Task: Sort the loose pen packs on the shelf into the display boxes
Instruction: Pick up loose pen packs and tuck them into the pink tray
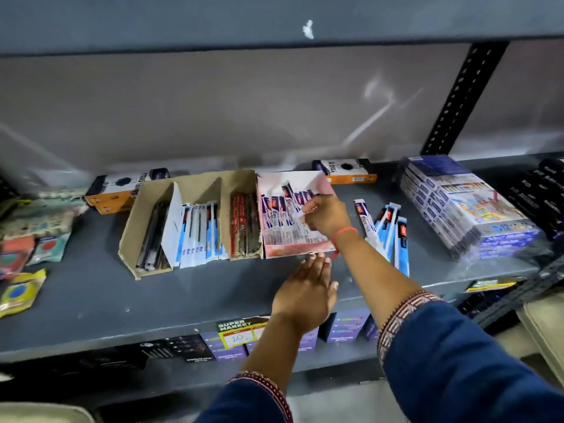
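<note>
A pink display box (276,250) stands mid-shelf, filled with white and dark blue pen packs (279,215). My right hand (325,213) reaches into it, fingers closed on one of those packs. My left hand (308,288) lies flat on the shelf, fingertips touching the pink box's front edge. Left of it stands a brown cardboard box (129,239) with dividers, holding black pens, blue and white packs (198,233) and red packs (244,227). Several loose packs (389,230) in blue and white lie on the shelf to the right of my right arm.
A wrapped stack of colour-pen boxes (464,206) sits at the right. Two orange and black boxes (119,187) lie at the back. Small sachets (21,254) crowd the left end. The grey shelf (152,303) has a price label (241,331) on its front edge.
</note>
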`<state>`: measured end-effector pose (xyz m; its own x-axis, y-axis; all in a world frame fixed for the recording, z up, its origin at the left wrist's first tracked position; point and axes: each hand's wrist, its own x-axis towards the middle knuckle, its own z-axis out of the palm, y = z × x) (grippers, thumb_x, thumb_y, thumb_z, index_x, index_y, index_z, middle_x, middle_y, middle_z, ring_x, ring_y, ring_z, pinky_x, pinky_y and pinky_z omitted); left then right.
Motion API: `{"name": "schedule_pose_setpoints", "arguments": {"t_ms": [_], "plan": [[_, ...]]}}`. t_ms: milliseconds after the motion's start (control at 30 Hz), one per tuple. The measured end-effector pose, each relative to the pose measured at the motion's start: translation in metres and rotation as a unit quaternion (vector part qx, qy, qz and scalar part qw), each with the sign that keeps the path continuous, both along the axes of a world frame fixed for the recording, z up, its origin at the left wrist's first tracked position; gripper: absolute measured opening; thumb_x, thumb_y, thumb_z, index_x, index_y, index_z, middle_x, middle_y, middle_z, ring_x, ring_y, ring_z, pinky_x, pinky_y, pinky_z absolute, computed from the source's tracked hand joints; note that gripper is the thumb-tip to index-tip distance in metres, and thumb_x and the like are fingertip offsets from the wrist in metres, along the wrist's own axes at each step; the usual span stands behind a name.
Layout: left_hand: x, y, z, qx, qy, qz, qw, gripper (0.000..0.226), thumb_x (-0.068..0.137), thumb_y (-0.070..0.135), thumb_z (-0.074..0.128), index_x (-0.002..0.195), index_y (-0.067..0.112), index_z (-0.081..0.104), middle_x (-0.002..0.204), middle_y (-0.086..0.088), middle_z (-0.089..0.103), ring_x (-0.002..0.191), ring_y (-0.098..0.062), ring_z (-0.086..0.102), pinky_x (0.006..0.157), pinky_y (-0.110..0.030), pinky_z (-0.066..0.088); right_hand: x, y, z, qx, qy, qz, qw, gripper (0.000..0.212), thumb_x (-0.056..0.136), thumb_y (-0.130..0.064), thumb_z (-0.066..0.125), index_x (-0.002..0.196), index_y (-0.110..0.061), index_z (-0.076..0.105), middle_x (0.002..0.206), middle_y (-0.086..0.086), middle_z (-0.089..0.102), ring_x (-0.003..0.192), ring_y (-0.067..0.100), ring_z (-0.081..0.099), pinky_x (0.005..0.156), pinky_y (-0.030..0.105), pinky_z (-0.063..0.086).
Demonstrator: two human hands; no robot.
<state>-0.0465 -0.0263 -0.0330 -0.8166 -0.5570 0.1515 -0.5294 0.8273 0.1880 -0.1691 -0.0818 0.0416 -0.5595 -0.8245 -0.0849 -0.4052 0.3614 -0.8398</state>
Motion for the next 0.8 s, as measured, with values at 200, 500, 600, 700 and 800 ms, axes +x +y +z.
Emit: {"name": "schedule_pose_setpoints", "arguments": {"t_ms": [200, 500, 600, 700, 800], "plan": [[0.003, 0.001, 0.003, -0.018, -0.001, -0.019, 1.0, 0.053, 0.098, 0.027, 0.03, 0.141, -0.002, 0.021, 0.151, -0.022, 0.022, 0.139, -0.031, 0.019, 0.115, -0.035, 0.009, 0.014, -0.021, -0.015, 0.07, 0.077, 0.027, 0.994, 0.038, 0.081, 0.002, 0.062, 0.055, -0.021, 0.047, 0.094, 0.016, 0.073, 0.075, 0.023, 0.063, 0.081, 0.035, 0.056], [0.001, 0.005, 0.007, -0.033, 0.034, -0.014, 0.999, 0.048, 0.088, 0.025, 0.057, 0.126, -0.003, 0.05, 0.129, -0.021, 0.055, 0.12, -0.031, 0.052, 0.101, -0.04, 0.041, 0.002, 0.005, 0.004, 0.041, 0.145, -0.003, 0.989, 0.014, 0.083, -0.007, 0.052, 0.086, -0.006, 0.065, 0.094, 0.019, 0.071, 0.09, 0.034, 0.065, 0.077, 0.031, 0.051], [0.0, 0.005, 0.006, -0.03, 0.049, -0.015, 0.998, 0.048, 0.083, 0.025, 0.064, 0.121, -0.004, 0.055, 0.123, -0.021, 0.06, 0.115, -0.029, 0.057, 0.098, -0.038, 0.043, -0.025, 0.038, 0.009, -0.029, 0.123, -0.189, 0.974, 0.021, 0.086, -0.009, 0.047, 0.096, -0.002, 0.063, 0.1, 0.025, 0.069, 0.087, 0.039, 0.063, 0.071, 0.033, 0.047], [0.001, 0.003, 0.003, -0.01, 0.026, -0.01, 1.0, 0.053, 0.099, 0.031, 0.029, 0.143, 0.004, 0.021, 0.152, -0.014, 0.024, 0.14, -0.022, 0.021, 0.114, -0.028, 0.005, -0.048, 0.07, 0.0, 0.07, 0.153, -0.213, 0.962, 0.024, 0.088, -0.008, 0.048, 0.106, 0.004, 0.056, 0.11, 0.03, 0.065, 0.105, 0.042, 0.06, 0.082, 0.038, 0.049], [0.0, 0.002, -0.001, -0.015, 0.018, -0.006, 1.0, 0.053, 0.1, 0.034, 0.021, 0.145, 0.008, 0.013, 0.155, -0.01, 0.015, 0.142, -0.018, 0.011, 0.112, -0.025, -0.005, -0.053, 0.084, -0.011, 0.175, 0.17, -0.155, 0.957, 0.029, 0.089, -0.012, 0.049, 0.113, 0.003, 0.056, 0.115, 0.025, 0.065, 0.11, 0.039, 0.06, 0.088, 0.039, 0.05]]}}
